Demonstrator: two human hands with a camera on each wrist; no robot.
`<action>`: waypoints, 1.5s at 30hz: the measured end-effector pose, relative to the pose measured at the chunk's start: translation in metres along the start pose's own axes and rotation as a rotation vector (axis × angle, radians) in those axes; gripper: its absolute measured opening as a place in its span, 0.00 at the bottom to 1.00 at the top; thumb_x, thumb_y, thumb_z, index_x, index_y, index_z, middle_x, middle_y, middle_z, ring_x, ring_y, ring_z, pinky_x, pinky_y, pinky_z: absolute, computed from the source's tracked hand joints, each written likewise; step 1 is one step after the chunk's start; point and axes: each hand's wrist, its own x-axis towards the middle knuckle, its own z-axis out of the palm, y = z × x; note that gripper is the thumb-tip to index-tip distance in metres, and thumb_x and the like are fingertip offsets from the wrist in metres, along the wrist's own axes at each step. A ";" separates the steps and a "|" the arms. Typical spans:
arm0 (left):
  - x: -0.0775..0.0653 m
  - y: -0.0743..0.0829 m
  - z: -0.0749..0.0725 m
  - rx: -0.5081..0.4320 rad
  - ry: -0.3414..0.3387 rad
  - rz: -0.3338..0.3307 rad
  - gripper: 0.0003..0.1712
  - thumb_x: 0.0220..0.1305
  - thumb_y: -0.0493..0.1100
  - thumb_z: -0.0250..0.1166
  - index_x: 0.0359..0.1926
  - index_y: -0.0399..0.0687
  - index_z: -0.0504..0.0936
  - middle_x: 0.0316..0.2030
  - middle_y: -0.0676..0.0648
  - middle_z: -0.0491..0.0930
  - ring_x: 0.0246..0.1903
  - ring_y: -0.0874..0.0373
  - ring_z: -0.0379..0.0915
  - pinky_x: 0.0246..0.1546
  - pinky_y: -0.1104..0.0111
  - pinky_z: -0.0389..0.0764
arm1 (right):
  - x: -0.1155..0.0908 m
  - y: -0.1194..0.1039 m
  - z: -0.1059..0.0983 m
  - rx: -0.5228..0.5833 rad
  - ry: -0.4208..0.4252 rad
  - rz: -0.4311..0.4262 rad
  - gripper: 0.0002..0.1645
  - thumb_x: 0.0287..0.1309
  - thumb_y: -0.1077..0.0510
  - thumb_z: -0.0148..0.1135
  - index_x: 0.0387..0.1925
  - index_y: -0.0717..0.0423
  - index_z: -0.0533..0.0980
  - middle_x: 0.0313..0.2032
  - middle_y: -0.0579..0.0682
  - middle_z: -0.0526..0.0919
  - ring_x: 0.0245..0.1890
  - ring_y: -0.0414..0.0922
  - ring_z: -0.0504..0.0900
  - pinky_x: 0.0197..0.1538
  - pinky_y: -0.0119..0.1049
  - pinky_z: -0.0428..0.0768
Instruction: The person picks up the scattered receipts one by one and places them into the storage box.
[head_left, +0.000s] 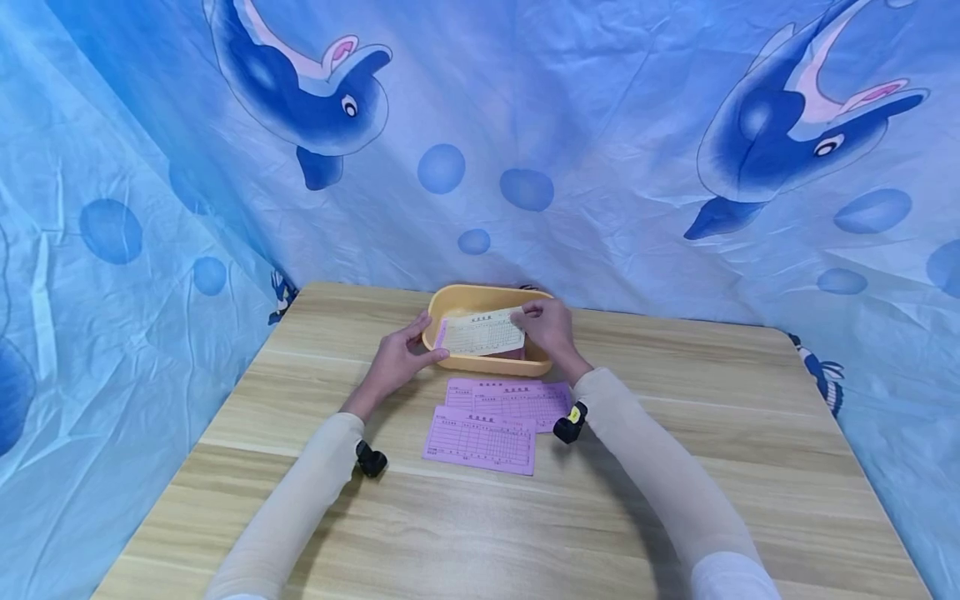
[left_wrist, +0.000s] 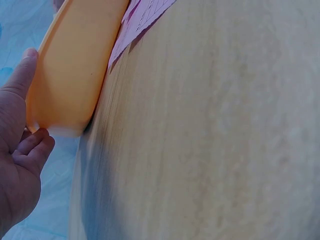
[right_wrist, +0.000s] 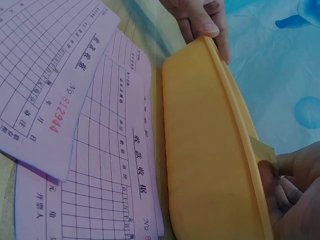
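Left hand (head_left: 393, 360): pinching end of orange tub (head_left: 487, 365)
Right hand (head_left: 550, 327): pinching yellow receipt (head_left: 483, 335), partly in tub
Purple receipts (head_left: 480, 442): on surface (head_left: 480, 533), near tub

Container (head_left: 487, 366) at the far side of the table (head_left: 450, 533), slips before it

The left hand (head_left: 399, 354) grips the container's left end. At the right end, the right hand (head_left: 547, 325) holds the upper slip (head_left: 480, 333) by its right side, above the lower slip (head_left: 440, 334) inside. On the table, just nearer than the container, three slips overlap: the near slip (head_left: 480, 442) on top, the right slip (head_left: 553, 407) beyond it, partly covering the left slip (head_left: 459, 393). A curtain (head_left: 570, 108) hangs behind.
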 end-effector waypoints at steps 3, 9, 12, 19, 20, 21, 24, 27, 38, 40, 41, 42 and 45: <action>0.000 -0.001 0.001 -0.011 0.002 0.000 0.52 0.56 0.53 0.78 0.74 0.36 0.65 0.77 0.42 0.57 0.76 0.52 0.57 0.71 0.68 0.69 | 0.002 0.001 0.002 -0.015 -0.028 0.002 0.15 0.59 0.55 0.74 0.43 0.62 0.87 0.41 0.58 0.90 0.40 0.52 0.89 0.43 0.43 0.89; 0.000 -0.001 0.001 -0.025 0.001 -0.002 0.52 0.56 0.54 0.78 0.74 0.36 0.64 0.77 0.42 0.57 0.76 0.53 0.56 0.71 0.69 0.69 | 0.004 -0.002 0.000 -0.039 -0.077 0.001 0.14 0.59 0.55 0.75 0.43 0.60 0.87 0.39 0.56 0.91 0.38 0.50 0.90 0.41 0.38 0.89; 0.000 -0.001 0.001 -0.028 0.001 -0.002 0.53 0.56 0.54 0.78 0.74 0.35 0.64 0.77 0.42 0.57 0.76 0.53 0.56 0.71 0.70 0.69 | 0.003 -0.005 -0.006 -0.055 -0.093 -0.012 0.13 0.60 0.55 0.74 0.42 0.59 0.86 0.39 0.55 0.91 0.36 0.48 0.90 0.38 0.36 0.89; 0.000 0.000 0.000 -0.025 0.001 -0.002 0.53 0.56 0.55 0.78 0.74 0.36 0.64 0.77 0.42 0.56 0.76 0.53 0.55 0.71 0.69 0.68 | -0.007 -0.015 -0.031 0.040 -0.141 -0.059 0.15 0.63 0.55 0.72 0.46 0.61 0.85 0.41 0.58 0.90 0.38 0.55 0.90 0.41 0.43 0.91; 0.000 0.000 0.000 -0.024 -0.001 -0.003 0.53 0.56 0.55 0.78 0.74 0.36 0.64 0.77 0.42 0.56 0.76 0.53 0.55 0.72 0.69 0.67 | -0.009 -0.017 -0.035 0.057 -0.150 -0.067 0.16 0.64 0.55 0.72 0.47 0.62 0.85 0.41 0.58 0.90 0.39 0.57 0.90 0.41 0.44 0.91; 0.000 0.000 0.000 -0.028 -0.001 -0.003 0.53 0.56 0.55 0.78 0.74 0.36 0.64 0.77 0.42 0.56 0.76 0.53 0.55 0.71 0.69 0.68 | -0.012 -0.018 -0.039 0.072 -0.160 -0.076 0.17 0.64 0.54 0.71 0.48 0.62 0.84 0.42 0.59 0.89 0.39 0.57 0.89 0.42 0.45 0.91; 0.000 -0.001 0.000 -0.027 -0.004 0.002 0.54 0.55 0.57 0.77 0.74 0.37 0.64 0.77 0.43 0.56 0.76 0.52 0.56 0.71 0.68 0.69 | -0.020 -0.021 -0.051 0.092 -0.180 -0.106 0.20 0.65 0.52 0.71 0.51 0.62 0.84 0.45 0.58 0.89 0.39 0.55 0.89 0.41 0.41 0.91; 0.000 -0.002 0.000 -0.027 -0.002 0.011 0.54 0.55 0.58 0.77 0.74 0.36 0.64 0.77 0.43 0.56 0.76 0.52 0.57 0.71 0.67 0.70 | -0.029 -0.023 -0.060 0.111 -0.187 -0.128 0.20 0.64 0.53 0.71 0.52 0.62 0.84 0.46 0.57 0.89 0.38 0.51 0.89 0.40 0.36 0.91; 0.001 -0.005 0.002 -0.030 -0.005 0.012 0.53 0.56 0.56 0.77 0.74 0.35 0.64 0.78 0.42 0.56 0.75 0.51 0.57 0.71 0.66 0.70 | -0.074 -0.007 -0.069 0.161 -0.148 -0.193 0.20 0.62 0.52 0.73 0.50 0.60 0.84 0.44 0.54 0.90 0.41 0.48 0.89 0.43 0.34 0.90; 0.001 -0.004 0.001 -0.032 -0.006 0.008 0.53 0.56 0.56 0.77 0.74 0.36 0.63 0.78 0.43 0.56 0.75 0.51 0.57 0.70 0.66 0.70 | -0.083 -0.001 -0.066 0.168 -0.147 -0.192 0.19 0.61 0.52 0.74 0.49 0.59 0.85 0.44 0.53 0.90 0.41 0.47 0.89 0.44 0.33 0.89; 0.001 -0.004 0.001 -0.033 -0.005 0.006 0.53 0.56 0.56 0.77 0.74 0.36 0.63 0.78 0.43 0.56 0.75 0.52 0.57 0.70 0.67 0.70 | -0.087 0.002 -0.065 0.172 -0.150 -0.193 0.19 0.61 0.53 0.74 0.49 0.59 0.85 0.43 0.52 0.90 0.41 0.46 0.89 0.44 0.32 0.89; 0.001 -0.003 0.001 -0.035 -0.005 0.006 0.53 0.56 0.55 0.77 0.74 0.36 0.63 0.78 0.43 0.56 0.75 0.52 0.57 0.70 0.67 0.70 | -0.091 0.005 -0.063 0.173 -0.154 -0.199 0.19 0.60 0.53 0.75 0.49 0.60 0.85 0.43 0.52 0.90 0.41 0.46 0.89 0.45 0.32 0.89; 0.001 -0.002 0.001 -0.045 -0.007 0.001 0.53 0.56 0.55 0.77 0.74 0.35 0.63 0.78 0.42 0.55 0.76 0.52 0.56 0.70 0.68 0.70 | -0.101 0.013 -0.059 0.177 -0.165 -0.201 0.19 0.59 0.54 0.76 0.49 0.61 0.85 0.43 0.52 0.90 0.40 0.45 0.89 0.44 0.31 0.89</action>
